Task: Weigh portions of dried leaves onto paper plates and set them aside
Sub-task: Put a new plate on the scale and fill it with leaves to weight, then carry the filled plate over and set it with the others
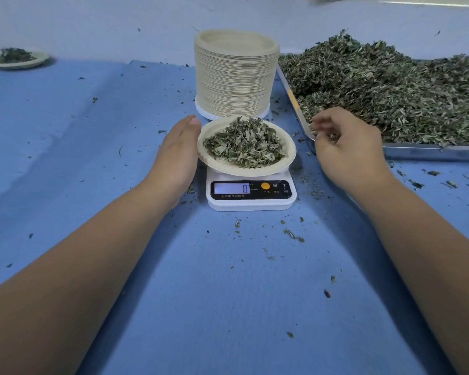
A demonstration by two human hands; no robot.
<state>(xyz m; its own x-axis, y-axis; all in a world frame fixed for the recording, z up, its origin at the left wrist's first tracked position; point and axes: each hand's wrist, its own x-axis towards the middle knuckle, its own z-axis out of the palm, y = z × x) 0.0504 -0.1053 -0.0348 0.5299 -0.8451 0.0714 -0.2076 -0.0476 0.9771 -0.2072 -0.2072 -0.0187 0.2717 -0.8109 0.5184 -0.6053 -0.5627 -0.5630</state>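
Blue table (228,293): scale (251,194), plate stack (234,74), tray (417,152).

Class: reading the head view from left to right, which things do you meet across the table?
Small filled plate → left hand → plate on the scale → right hand holding a pinch of leaves → metal tray.

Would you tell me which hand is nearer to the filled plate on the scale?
Left. The left hand lies beside the left rim of the plate; the right hand is apart to its right, at the tray corner, pinching leaves.
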